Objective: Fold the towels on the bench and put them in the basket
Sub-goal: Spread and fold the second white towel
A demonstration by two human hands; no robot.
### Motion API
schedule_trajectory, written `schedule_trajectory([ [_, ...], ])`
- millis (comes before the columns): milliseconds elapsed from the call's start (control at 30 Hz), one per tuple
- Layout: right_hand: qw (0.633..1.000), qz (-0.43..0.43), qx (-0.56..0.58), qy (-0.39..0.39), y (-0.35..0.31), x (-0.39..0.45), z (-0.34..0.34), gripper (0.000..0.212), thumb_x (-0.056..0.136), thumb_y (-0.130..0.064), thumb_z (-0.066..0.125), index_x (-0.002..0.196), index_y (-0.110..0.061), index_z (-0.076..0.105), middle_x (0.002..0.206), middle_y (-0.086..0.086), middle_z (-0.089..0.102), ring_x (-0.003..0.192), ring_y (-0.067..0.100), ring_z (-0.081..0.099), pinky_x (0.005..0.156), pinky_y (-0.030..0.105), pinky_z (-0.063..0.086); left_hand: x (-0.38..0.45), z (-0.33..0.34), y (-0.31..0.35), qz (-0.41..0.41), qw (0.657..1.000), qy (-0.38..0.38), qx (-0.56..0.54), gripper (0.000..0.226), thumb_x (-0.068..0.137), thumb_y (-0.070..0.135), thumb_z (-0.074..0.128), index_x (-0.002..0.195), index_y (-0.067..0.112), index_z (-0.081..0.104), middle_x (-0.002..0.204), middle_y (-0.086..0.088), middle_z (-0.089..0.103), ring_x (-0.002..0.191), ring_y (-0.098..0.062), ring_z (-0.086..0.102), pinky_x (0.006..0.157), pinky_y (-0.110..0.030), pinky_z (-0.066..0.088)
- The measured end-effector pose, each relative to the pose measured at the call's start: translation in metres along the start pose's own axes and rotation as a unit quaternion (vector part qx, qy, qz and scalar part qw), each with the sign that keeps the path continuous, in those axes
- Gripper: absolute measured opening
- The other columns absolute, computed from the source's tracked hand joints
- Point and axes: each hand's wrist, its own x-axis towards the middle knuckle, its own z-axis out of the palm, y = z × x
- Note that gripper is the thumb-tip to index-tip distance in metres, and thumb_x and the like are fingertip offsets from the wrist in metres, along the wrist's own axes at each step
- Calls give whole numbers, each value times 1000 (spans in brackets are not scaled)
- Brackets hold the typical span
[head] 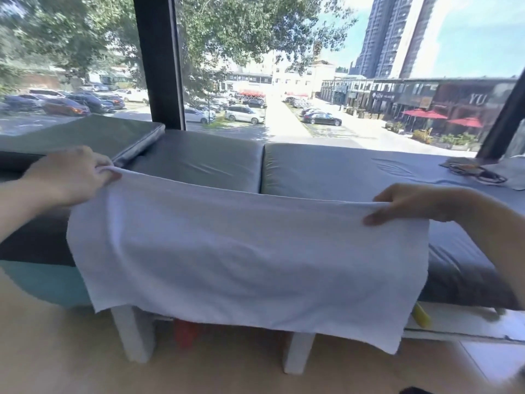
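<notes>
1 towel (247, 257), 2 hands pinching corners

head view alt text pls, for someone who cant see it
Two hands hold a white towel spread by its top corners, left hand and right hand each pinching a corner, so it hangs in front of a grey cushioned bench. Behind the bench, a window shows a sunny car park.

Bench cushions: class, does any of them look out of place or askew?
Yes. The far-left cushion is askew: its right end lies on top of the neighbouring cushion instead of flush beside it. The other cushions lie flat, edge to edge.
</notes>
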Motion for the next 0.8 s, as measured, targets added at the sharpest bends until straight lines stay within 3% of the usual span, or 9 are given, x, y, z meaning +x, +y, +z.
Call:
schedule_trajectory([
  [100,995,4,-16,94,9,23,-7,29,76,-42,85,86,-15,79,82,3,79,75,19,76,68,31,59,15,11,11,43,994,10,105,22,98,33,55,78,33,64,83,0,44,89,-35,60,81,-48,52],
  [267,971,18,38,234,27,63,-6,21,83,-38,81,87,-18,77,84,5,75,81,21,69,64,27,49,36,25,35,29,992,-11,119,26,101,20,45,91,26,68,98,-5,52,98,-34,58,82,-46,50],
  [367,950,25,55,306,30,84,-3,20,87,-27,79,90,-10,71,80,7,64,69,19,57,60,28,39,47,43,42,32,993,-16,116,27,98,14,42,90,30,62,107,-4,59,105,-31,57,82,-46,50],
  [433,936,39,31,350,33,100,-2,12,90,-25,75,94,-15,70,89,10,65,76,25,56,69,32,40,57,57,46,31,994,-3,108,26,99,14,42,89,30,60,106,-4,61,104,-31,58,78,-42,48],
  [567,927,90,-37,362,41,128,-3,7,92,-26,64,89,-32,63,112,9,69,103,32,62,91,41,51,79,82,54,15,995,39,93,25,97,12,45,85,30,57,103,-4,60,104,-32,58,76,-40,43],
  [700,916,114,-65,379,40,144,-1,10,93,-26,60,97,-35,60,124,10,66,116,33,60,97,44,48,98,100,60,9,996,52,67,24,92,6,47,83,26,56,96,-5,60,93,-32,59,74,-42,48],
  [800,909,139,-87,384,46,153,4,23,92,-21,55,109,-34,64,129,10,65,119,33,59,98,42,44,111,108,65,7,997,69,39,10,93,10,56,91,19,59,101,-11,64,95,-35,60,75,-42,48],
])
